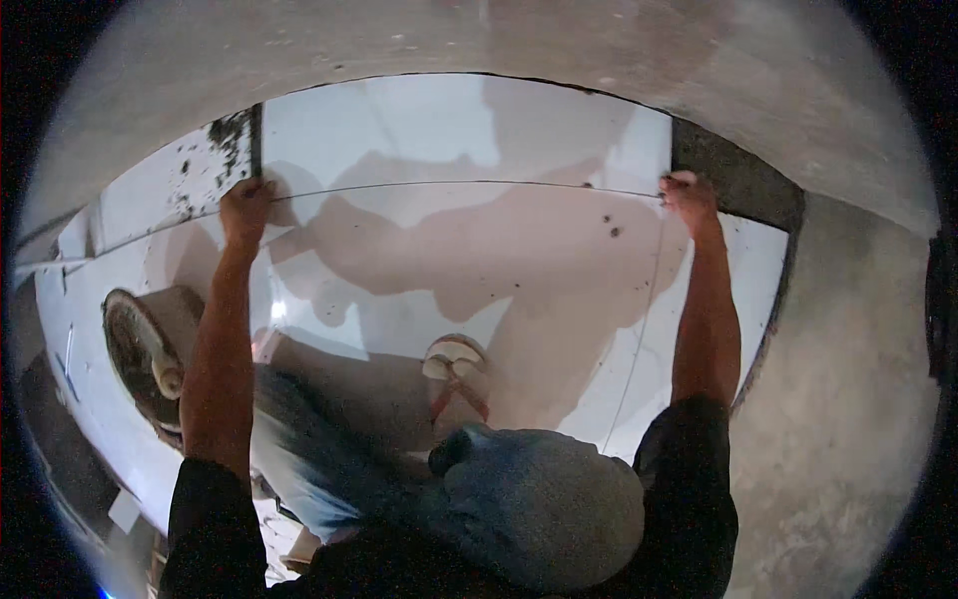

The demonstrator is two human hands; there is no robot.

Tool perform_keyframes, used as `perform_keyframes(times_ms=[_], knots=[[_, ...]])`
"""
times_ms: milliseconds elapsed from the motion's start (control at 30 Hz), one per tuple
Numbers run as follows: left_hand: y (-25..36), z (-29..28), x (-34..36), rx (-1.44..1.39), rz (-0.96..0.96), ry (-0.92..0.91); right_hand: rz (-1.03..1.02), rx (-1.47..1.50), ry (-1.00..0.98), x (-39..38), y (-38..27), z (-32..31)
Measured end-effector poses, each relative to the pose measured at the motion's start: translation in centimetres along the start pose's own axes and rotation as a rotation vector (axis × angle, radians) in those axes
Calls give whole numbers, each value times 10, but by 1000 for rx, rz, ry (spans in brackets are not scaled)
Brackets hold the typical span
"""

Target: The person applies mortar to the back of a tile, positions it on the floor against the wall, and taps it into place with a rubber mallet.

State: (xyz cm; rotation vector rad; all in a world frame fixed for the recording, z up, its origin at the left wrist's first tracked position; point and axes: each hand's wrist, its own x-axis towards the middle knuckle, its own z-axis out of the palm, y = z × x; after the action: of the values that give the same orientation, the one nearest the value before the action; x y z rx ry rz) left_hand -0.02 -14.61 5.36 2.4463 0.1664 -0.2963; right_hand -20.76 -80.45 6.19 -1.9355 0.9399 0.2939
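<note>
A wide white floor tile (429,125) lies along the far wall, its near edge meeting the laid white tiles (559,260) at a thin seam. At its near left corner, beside a dark gap, my left hand (246,210) has its fingers curled down on the tile's edge. My right hand (691,203) pinches the near right corner, next to a strip of grey mortar (733,178). Both arms reach out nearly straight. My fingertips are partly hidden, and shadows of my head and arms fall over the tiles.
A bucket (190,311) dirty with mortar, with a rounded handle-like piece in it, stands left by my forearm. My sandalled foot (457,377) and bent jeans knee (549,499) are below. Mortar crumbs spot the left tile (185,175). Bare concrete (848,349) lies right.
</note>
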Motion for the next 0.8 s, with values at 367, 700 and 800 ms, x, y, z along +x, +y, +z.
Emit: perform_keyframes(times_ms=[367, 700, 800], knots=[[-7, -11, 6, 226, 171, -87, 27, -360, -196, 7, -27, -21], [-27, -14, 23, 175, 112, -143, 159, -429, -386, 14, -47, -29], [-21, -10, 23, 150, 140, -143, 167, -438, -131, -6, -55, -19]])
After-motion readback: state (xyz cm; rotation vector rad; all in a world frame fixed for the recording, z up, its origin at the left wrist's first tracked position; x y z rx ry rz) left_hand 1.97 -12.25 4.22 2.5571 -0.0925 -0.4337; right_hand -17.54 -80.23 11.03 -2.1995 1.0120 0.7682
